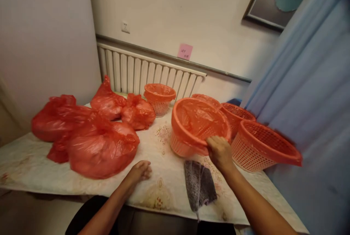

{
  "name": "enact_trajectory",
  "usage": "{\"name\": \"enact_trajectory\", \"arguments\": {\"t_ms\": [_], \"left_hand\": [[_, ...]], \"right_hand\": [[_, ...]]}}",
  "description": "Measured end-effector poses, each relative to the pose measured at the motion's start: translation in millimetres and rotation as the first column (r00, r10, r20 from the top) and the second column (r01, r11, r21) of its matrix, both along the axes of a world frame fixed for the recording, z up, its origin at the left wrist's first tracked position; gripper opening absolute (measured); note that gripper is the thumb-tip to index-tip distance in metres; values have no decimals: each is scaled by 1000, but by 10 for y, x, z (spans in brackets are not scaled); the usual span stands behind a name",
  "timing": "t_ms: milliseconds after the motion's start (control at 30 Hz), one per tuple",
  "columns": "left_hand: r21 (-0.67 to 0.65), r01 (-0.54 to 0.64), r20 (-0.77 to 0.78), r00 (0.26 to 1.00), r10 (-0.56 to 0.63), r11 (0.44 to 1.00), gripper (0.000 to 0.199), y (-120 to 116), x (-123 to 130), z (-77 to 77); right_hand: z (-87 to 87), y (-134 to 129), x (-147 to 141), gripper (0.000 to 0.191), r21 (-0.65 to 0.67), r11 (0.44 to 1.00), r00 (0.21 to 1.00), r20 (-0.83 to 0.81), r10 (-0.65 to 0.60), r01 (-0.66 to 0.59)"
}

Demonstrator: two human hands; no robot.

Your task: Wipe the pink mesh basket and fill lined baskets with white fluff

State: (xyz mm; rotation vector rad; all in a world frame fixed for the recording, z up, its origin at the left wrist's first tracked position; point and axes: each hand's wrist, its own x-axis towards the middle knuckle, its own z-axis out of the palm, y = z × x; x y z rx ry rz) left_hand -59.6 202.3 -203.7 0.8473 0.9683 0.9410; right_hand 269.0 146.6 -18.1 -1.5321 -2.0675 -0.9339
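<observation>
My right hand (219, 153) grips the near rim of a basket (182, 143) with holed sides and a red plastic bag lining it. The basket tilts a little toward me on the patterned tablecloth (161, 162). Just below it lies a dark grey cloth (199, 184), folded and rumpled. My left hand (140, 171) hovers over the cloth-covered table, its fingers partly curled and apart, holding nothing. Closest to that hand is a large filled red plastic bag (102, 151). What is inside the bag cannot be made out.
More filled red bags (138, 114) sit on the left. A small lined basket (160, 107) stands by the radiator (131, 69). On the right, several lined baskets, including a front one (250, 149), stand beside the blue curtain (308, 92). A pink note (185, 51) is on the wall.
</observation>
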Motion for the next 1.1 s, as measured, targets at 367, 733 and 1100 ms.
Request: {"name": "enact_trajectory", "arguments": {"t_ms": [367, 733, 1100], "left_hand": [[-108, -173, 342, 918, 200, 979, 22, -805, -46, 1046], [-73, -127, 551, 822, 147, 989, 20, -1043, 142, 1567], [648, -217, -142, 908, 395, 730, 14, -472, 288, 2022]], "right_hand": [[-298, -591, -834, 23, -119, 882, 883, -188, 430, -455], [-288, -636, -823, 49, -77, 811, 794, -276, 541, -580], [-254, -542, -833, 24, -40, 775, 732, -362, 578, -631]]}}
